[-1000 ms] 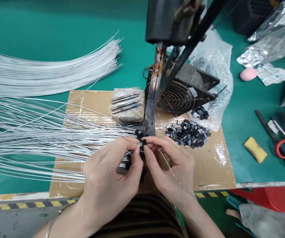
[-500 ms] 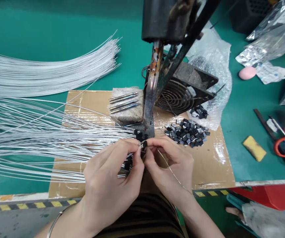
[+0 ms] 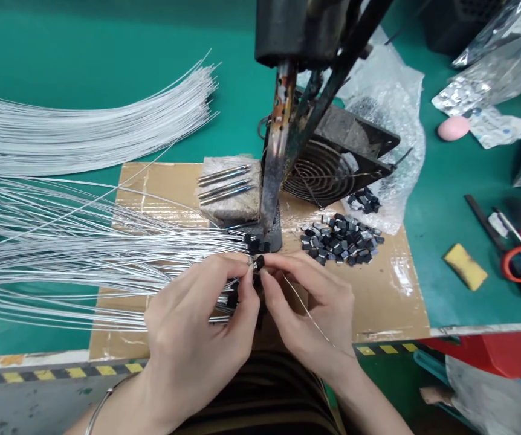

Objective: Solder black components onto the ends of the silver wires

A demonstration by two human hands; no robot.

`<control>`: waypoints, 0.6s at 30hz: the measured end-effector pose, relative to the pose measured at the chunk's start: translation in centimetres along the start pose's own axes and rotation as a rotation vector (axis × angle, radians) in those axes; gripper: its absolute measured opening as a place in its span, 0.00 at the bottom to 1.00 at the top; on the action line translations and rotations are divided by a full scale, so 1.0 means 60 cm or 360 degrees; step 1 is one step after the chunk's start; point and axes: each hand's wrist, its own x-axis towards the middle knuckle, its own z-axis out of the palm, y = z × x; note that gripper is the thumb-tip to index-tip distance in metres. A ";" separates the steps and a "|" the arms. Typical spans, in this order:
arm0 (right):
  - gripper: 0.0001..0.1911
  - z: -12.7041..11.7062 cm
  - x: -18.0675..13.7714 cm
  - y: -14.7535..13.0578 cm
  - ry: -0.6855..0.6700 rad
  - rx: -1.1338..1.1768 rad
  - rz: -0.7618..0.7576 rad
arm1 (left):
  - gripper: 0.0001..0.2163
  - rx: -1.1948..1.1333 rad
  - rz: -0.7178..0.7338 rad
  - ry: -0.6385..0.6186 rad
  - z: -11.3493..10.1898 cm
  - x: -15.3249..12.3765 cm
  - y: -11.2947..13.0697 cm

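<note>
Near tabletop [image 3: 444, 181] front edge: black piece [image 3: 259, 262] pinched by left hand [image 3: 199, 320].
Long axis slanted toward far-right corner; closure of right hand [image 3: 317, 305] unclear.

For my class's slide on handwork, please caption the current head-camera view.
Left hand and right hand meet at a small black part, near white wires and loose black pieces.

Head camera: is looking forward and down from the front-edge side of the green surface [image 3: 152, 36].
Front edge [image 3: 491, 328]: is crossing the view low down.
Left hand [image 3: 199, 320] and right hand [image 3: 317, 311]: are showing close, below the middle.
</note>
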 end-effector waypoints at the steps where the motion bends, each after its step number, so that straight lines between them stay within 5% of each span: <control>1: 0.10 0.000 0.000 0.000 0.0017 0.0000 -0.0001 | 0.11 0.0031 0.0023 0.0008 0.000 -0.001 0.000; 18: 0.10 -0.004 -0.003 0.001 -0.0061 0.0186 0.0176 | 0.07 0.0055 0.0070 0.0053 0.004 -0.002 0.001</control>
